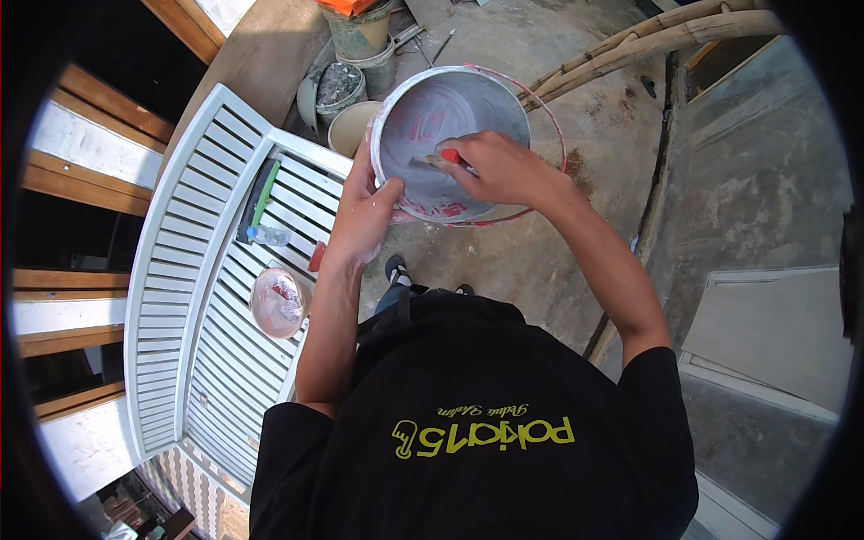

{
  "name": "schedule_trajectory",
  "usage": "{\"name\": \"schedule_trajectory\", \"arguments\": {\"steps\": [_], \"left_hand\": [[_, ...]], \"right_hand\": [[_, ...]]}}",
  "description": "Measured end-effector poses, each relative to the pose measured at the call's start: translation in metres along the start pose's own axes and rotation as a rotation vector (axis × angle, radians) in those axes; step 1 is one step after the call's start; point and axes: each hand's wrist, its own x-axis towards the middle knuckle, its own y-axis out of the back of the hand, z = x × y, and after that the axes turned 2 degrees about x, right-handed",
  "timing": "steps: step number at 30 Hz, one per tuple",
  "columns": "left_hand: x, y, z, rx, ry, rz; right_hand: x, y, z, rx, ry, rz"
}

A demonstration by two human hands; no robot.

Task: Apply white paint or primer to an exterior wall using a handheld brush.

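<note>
A large round bucket [466, 121] is tipped so its opening faces me, its inside coated with grey-white residue and red smears. My left hand [368, 209] grips the bucket's rim on the left, thumb over the edge and fingers behind the wall. Inside the opening, my right hand [496, 165] is closed around a scraper-like tool with a red handle [450, 156]. Its pale blade [426, 159] points toward the bucket's inner wall; whether it touches cannot be told. The bucket's thin red bail handle [557, 125] loops out to the right.
On the white slatted bench [223, 297] at left are a small pail [278, 304] with pinkish residue, a plastic bottle [270, 235], a green-edged tool [265, 192] and a red piece [317, 257]. Several stained buckets [341, 84] stand beyond. Bamboo poles [648, 40] slant across the upper right.
</note>
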Motion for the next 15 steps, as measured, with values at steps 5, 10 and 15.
{"name": "schedule_trajectory", "arguments": {"steps": [5,10,15], "left_hand": [[0.000,-0.007,-0.001,0.014,-0.009,0.010],[-0.003,-0.014,0.002,0.065,-0.072,0.004],[0.000,-0.014,-0.001,0.037,-0.065,0.013]], "right_hand": [[-0.008,0.009,0.007,-0.083,0.024,0.060],[-0.008,0.023,0.010,-0.237,0.068,0.353],[-0.009,-0.008,0.005,-0.218,0.018,0.135]]}}
